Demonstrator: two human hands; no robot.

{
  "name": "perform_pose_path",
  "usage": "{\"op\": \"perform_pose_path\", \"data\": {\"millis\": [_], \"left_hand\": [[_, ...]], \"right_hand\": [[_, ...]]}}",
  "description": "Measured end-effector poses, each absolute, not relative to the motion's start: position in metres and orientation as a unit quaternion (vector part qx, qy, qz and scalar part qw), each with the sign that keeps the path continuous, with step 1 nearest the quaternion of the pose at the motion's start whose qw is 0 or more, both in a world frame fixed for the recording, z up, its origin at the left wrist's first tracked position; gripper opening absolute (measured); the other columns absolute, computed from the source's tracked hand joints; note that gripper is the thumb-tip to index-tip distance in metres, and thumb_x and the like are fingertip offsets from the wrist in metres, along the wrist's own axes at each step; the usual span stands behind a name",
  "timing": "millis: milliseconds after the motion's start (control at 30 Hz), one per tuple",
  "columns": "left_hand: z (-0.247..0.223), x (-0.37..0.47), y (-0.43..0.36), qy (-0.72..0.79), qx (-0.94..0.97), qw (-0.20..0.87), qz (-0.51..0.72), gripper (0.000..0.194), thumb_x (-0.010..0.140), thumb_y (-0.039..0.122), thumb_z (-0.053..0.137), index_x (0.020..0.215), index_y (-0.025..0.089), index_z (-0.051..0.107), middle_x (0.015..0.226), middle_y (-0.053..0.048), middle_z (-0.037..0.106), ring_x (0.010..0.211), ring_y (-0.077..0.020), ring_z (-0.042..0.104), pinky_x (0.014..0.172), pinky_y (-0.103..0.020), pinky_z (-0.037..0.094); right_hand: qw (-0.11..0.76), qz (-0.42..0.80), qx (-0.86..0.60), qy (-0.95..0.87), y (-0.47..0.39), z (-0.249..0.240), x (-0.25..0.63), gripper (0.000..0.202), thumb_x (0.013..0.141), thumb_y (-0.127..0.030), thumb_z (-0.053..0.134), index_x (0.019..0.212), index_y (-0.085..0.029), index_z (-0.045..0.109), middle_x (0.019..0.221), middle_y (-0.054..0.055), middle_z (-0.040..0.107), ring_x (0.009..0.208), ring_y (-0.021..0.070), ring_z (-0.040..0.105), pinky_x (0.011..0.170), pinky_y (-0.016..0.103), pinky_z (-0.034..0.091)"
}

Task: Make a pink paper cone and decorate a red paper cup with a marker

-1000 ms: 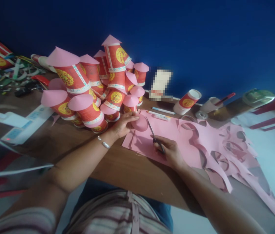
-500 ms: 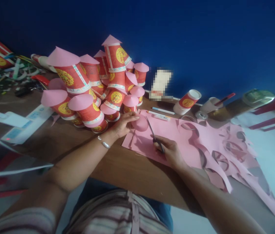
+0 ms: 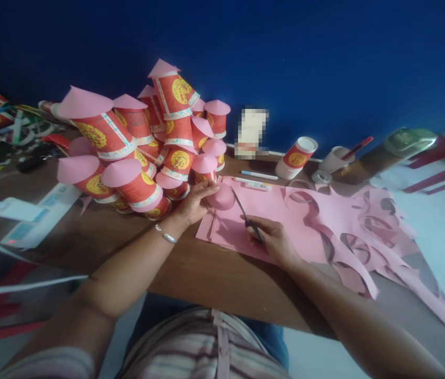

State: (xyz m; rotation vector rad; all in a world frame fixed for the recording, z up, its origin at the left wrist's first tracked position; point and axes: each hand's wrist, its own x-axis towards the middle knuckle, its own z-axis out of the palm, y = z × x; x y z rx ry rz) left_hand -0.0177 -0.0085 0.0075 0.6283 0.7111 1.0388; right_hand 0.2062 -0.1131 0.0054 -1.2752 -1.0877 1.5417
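Observation:
Between the fingers of my left hand (image 3: 199, 202) is the edge of a round pink paper piece (image 3: 222, 197), held up over the table. My right hand (image 3: 269, 237) is closed around the handles of a pair of scissors (image 3: 240, 202). Their blades point up and away, close to the right edge of the round piece; whether they touch it I cannot tell. Beneath both hands lie several sheets of pink paper (image 3: 285, 221). Left of my left hand stands a stack of red paper cups (image 3: 178, 158) with pink cone tops.
Pink paper offcuts (image 3: 364, 237) spread over the right side. Behind the sheets are a glue stick (image 3: 258, 186), a pen (image 3: 259, 175), a red-and-white cup (image 3: 296, 158), a tape roll (image 3: 322, 178) and a bottle (image 3: 388, 152). A power strip (image 3: 42, 216) with a white charger lies left.
The whole view has shifted slightly, so the cups appear further left. My hands keep their holds on the round paper and the scissors, with little other movement.

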Motion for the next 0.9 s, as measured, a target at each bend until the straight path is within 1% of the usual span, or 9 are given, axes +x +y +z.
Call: {"op": "perform_pose_path", "data": {"millis": [100,333,600,800,900], "left_hand": [[0.0101,-0.0174,-0.0091,0.324,0.281,0.764,0.482,0.034,0.063,0.023,0.096,0.076,0.013,0.066,0.071,0.002,0.065,0.063,-0.0084,0.058,0.057,-0.020,0.045],[0.0118,-0.0170,-0.0092,0.325,0.265,0.764,0.489,0.035,0.059,0.019,0.097,0.071,0.013,0.065,0.068,0.003,0.066,0.061,-0.0078,0.059,0.055,-0.018,0.046],[0.0107,-0.0169,-0.0086,0.332,0.277,0.760,0.485,0.034,0.061,0.023,0.096,0.073,0.014,0.066,0.067,0.002,0.064,0.059,-0.0094,0.058,0.051,-0.020,0.045],[0.0134,-0.0166,-0.0091,0.339,0.266,0.759,0.489,0.032,0.062,0.019,0.095,0.072,0.014,0.065,0.068,0.002,0.065,0.061,-0.0084,0.059,0.055,-0.018,0.046],[0.0154,-0.0160,-0.0099,0.341,0.266,0.757,0.491,0.033,0.061,0.019,0.096,0.072,0.014,0.065,0.067,0.002,0.065,0.061,-0.0080,0.058,0.055,-0.018,0.046]], "right_hand": [[0.418,0.614,-0.505,-0.439,-0.1129,0.0059,0.2063,0.063,0.075,-0.057,0.084,0.121,-0.015,0.080,0.069,0.000,0.063,0.054,0.0088,0.046,0.051,0.025,0.041],[0.401,0.599,-0.516,-0.462,-0.1123,0.0043,0.2070,0.065,0.077,-0.059,0.082,0.125,-0.015,0.078,0.069,0.000,0.063,0.055,0.0094,0.048,0.052,0.025,0.041],[0.398,0.594,-0.514,-0.474,-0.1118,0.0023,0.2075,0.068,0.077,-0.062,0.081,0.126,-0.015,0.078,0.071,0.002,0.064,0.058,0.0110,0.050,0.054,0.026,0.043],[0.397,0.598,-0.516,-0.467,-0.1109,0.0031,0.2068,0.070,0.075,-0.061,0.082,0.126,-0.014,0.078,0.070,0.001,0.064,0.057,0.0101,0.049,0.055,0.026,0.042],[0.397,0.593,-0.517,-0.473,-0.1109,0.0045,0.2062,0.067,0.076,-0.060,0.081,0.125,-0.014,0.079,0.068,0.001,0.063,0.057,0.0100,0.049,0.055,0.026,0.042]]}}
